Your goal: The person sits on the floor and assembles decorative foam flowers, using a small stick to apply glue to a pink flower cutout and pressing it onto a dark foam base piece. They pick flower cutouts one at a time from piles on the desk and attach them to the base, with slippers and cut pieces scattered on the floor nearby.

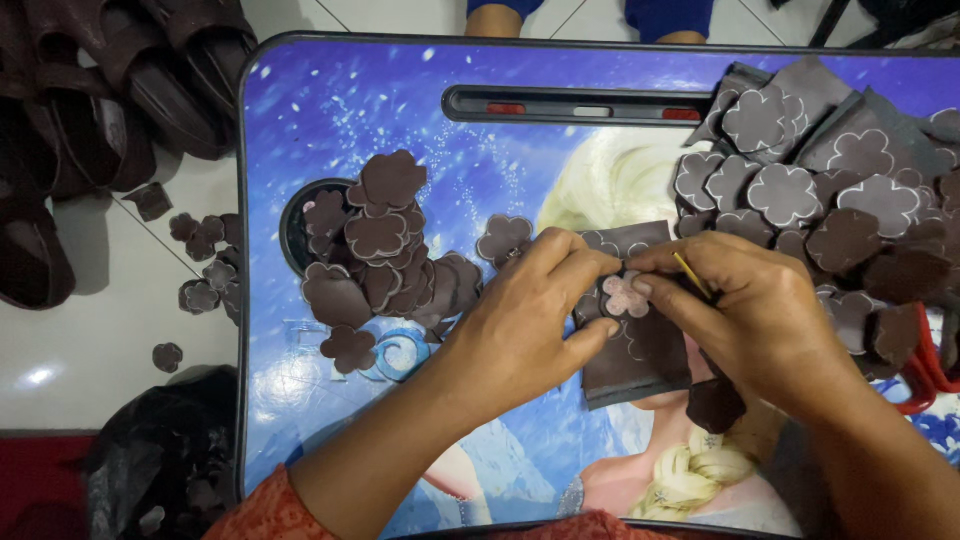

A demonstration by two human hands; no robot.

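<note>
My left hand (525, 315) and my right hand (745, 320) meet over a dark brown sheet (640, 355) marked with pale flower outlines, lying on a small blue printed lap table (330, 100). Both hands pinch the sheet around a flower shape (625, 296) whose pale side shows. My right hand also holds a thin yellow stick (692, 276) between its fingers. A loose brown flower cutout (504, 238) lies just beyond my left hand.
A heap of cut brown flowers (385, 250) sits left of my hands, over a round cup recess. Outlined brown pieces (830, 190) pile up at the right. Brown sandals (110, 110) and scattered flowers (200, 265) lie on the white floor. A black bag (150, 460) is at bottom left.
</note>
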